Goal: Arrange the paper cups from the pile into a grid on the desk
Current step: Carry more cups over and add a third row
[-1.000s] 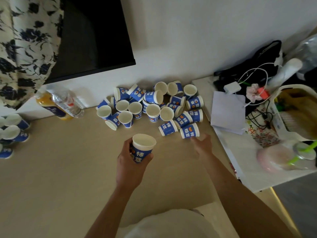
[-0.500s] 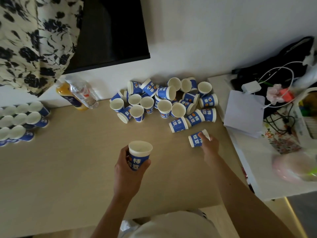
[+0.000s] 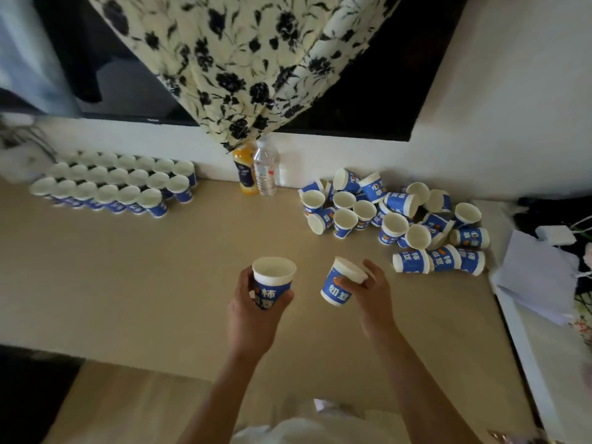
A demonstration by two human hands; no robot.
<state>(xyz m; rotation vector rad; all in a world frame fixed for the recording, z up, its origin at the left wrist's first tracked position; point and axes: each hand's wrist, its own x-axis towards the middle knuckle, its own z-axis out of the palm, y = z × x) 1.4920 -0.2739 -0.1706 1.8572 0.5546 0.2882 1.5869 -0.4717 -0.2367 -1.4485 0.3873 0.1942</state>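
Note:
My left hand (image 3: pixel 253 318) grips an upright blue-and-white paper cup (image 3: pixel 272 282) above the middle of the beige desk (image 3: pixel 128 283). My right hand (image 3: pixel 373 296) holds a second cup (image 3: pixel 341 285), tilted with its mouth up and to the right. A loose pile of the same cups (image 3: pixel 394 219) lies at the back right, some upright and some on their sides. At the back left stands a grid of upright cups (image 3: pixel 118 181) in three rows.
An orange juice bottle (image 3: pixel 245 171) and a clear water bottle (image 3: pixel 266 169) stand by the wall between grid and pile. A floral cloth (image 3: pixel 243 65) hangs over a dark screen. White papers (image 3: pixel 538 277) and cables lie on a white surface at right.
My right hand has lifted a cup out of the pile and brought it toward the left hand. The view has swung left, so the grid now shows.

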